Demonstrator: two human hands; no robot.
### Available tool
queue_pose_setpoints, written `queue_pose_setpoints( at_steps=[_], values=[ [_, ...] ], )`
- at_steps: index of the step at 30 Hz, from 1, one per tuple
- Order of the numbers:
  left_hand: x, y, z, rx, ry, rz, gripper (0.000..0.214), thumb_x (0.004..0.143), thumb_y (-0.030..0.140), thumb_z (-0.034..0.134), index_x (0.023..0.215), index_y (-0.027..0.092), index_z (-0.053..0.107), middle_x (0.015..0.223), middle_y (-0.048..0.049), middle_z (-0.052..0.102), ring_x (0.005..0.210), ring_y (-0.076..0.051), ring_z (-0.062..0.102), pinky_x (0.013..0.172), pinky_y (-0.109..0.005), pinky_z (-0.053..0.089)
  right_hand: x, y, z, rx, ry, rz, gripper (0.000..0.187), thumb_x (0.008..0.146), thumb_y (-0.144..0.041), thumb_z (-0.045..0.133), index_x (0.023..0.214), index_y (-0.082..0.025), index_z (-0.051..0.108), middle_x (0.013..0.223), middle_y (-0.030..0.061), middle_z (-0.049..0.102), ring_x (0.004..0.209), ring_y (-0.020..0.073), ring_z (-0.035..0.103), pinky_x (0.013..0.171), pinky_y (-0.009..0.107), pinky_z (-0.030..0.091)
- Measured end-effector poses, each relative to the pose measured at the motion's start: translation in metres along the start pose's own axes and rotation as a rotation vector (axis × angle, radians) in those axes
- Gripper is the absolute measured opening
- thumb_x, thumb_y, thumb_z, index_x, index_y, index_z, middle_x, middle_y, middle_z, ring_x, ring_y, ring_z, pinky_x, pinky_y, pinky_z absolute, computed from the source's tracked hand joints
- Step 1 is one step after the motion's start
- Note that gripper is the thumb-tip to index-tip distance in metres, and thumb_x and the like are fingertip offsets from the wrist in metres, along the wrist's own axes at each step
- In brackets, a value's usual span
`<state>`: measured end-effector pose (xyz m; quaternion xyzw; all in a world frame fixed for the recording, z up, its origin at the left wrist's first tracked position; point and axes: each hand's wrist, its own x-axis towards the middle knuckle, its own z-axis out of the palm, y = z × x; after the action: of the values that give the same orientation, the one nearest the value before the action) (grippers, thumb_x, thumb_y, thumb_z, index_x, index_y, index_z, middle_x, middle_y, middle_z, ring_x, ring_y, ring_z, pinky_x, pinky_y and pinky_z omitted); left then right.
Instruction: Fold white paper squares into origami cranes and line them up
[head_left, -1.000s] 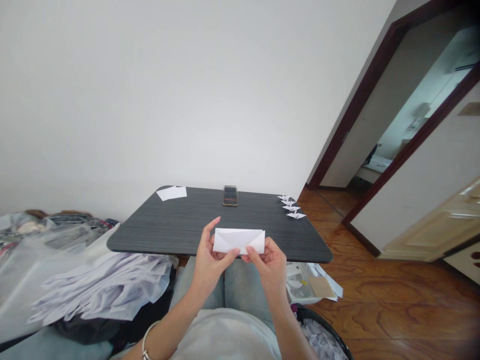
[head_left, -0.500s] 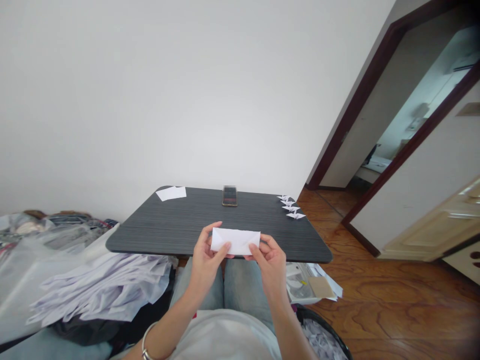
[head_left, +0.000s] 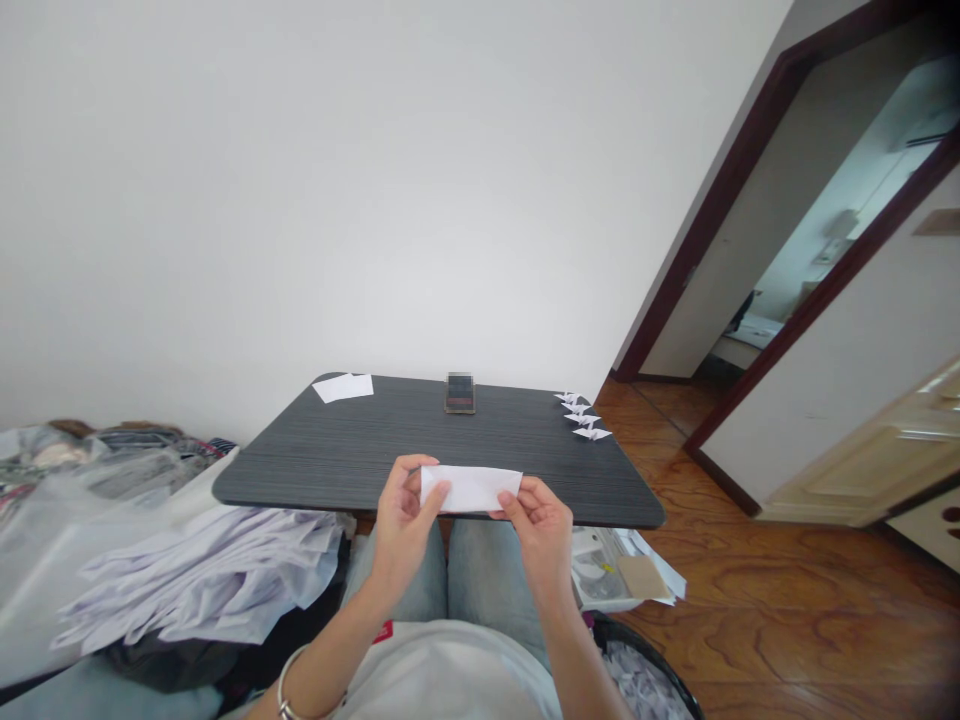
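Observation:
A folded white sheet of paper (head_left: 472, 487), long and narrow, is stretched between my two hands over the near edge of the dark table (head_left: 322, 450). My left hand (head_left: 403, 515) pinches its left end, thumb on the near face and fingers behind. At the other end my right hand (head_left: 536, 520) grips it the same way, with the thumb near the lower right corner. The fingertips behind the paper are hidden.
Several folded paper cranes (head_left: 583, 418) line the table's right side. A phone (head_left: 460, 393) stands at the back middle, and white paper sheets (head_left: 343, 387) lie at the back left. Beside me are a white cloth pile (head_left: 210, 570) and a bin of paper pieces (head_left: 645, 680).
Both hands still hold the paper. It sits slightly lower, and my left thumb has shifted left along it, toward the end. The diagonal creases seen on its face before show less now.

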<state>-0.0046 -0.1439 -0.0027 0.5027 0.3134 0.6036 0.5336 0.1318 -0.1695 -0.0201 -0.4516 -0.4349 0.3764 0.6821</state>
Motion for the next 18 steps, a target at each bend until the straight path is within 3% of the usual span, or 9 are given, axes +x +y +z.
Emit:
queue_pose_setpoints(
  at_steps=[10, 18],
  values=[
    [0.0059, 0.0038, -0.0018, 0.012, -0.088, -0.153, 0.060, 0.062, 0.020, 0.069, 0.114, 0.022, 0.038, 0.074, 0.0018, 0.063, 0.062, -0.013, 0.059, 0.055, -0.022, 0.051, 0.0025, 0.0013, 0.0017, 0.095, 0.034, 0.044, 0.021, 0.065, -0.030, 0.068, 0.078, -0.015, 0.061, 0.068, 0.0031, 0.071, 0.057, 0.0149, 0.063, 0.053, 0.024, 0.052],
    [0.0034, 0.0049, 0.0004, 0.052, -0.073, -0.090, 0.058, 0.064, 0.018, 0.067, 0.115, 0.022, 0.038, 0.076, 0.0018, 0.062, 0.064, -0.012, 0.058, 0.057, -0.022, 0.051, 0.0030, -0.0032, -0.0012, 0.103, -0.104, 0.191, 0.026, 0.066, -0.035, 0.068, 0.077, -0.013, 0.061, 0.054, 0.0028, 0.067, 0.040, 0.0106, 0.058, 0.040, 0.018, 0.046]
  ],
)
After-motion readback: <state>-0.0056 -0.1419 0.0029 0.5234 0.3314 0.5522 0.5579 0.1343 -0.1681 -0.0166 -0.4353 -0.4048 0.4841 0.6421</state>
